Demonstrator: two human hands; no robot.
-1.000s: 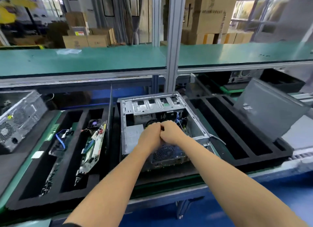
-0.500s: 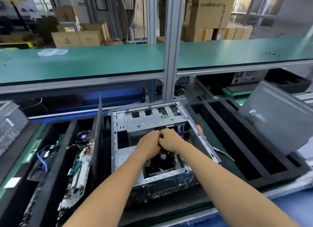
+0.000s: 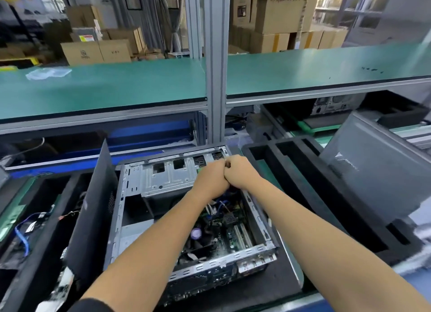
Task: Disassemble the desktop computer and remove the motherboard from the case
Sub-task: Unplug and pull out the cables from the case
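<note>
A: What can't you make out?

B: What the hands are doing. The left hand (image 3: 211,180) and right hand (image 3: 241,172) are pressed knuckle to knuckle at the far right corner of the open computer case (image 3: 130,209), both with fingers curled under. Whatever they may have hold of is hidden beneath them, so I cannot tell if either is gripping anything. Both forearms also cover the middle of the case.

A: And the motherboard?

B: The motherboard (image 3: 235,232) lies on the case floor, at about 5 o'clock from the hands, only partly seen between the arms. Blue and white cables (image 3: 219,206) sit just under the hands. The perforated drive cage (image 3: 163,176) spans the far end, at 9 o'clock from the hands.

A: What else holds things?

B: The black foam tray (image 3: 42,260) at 9 o'clock of the case holds a blue cable (image 3: 21,232) and circuit boards, blurred and cut off by the frame edge. A dark side panel (image 3: 93,216) stands upright between that tray and the case. At 3 o'clock, a second foam tray (image 3: 310,195) has a grey panel (image 3: 382,172) leaning at its far side.
</note>
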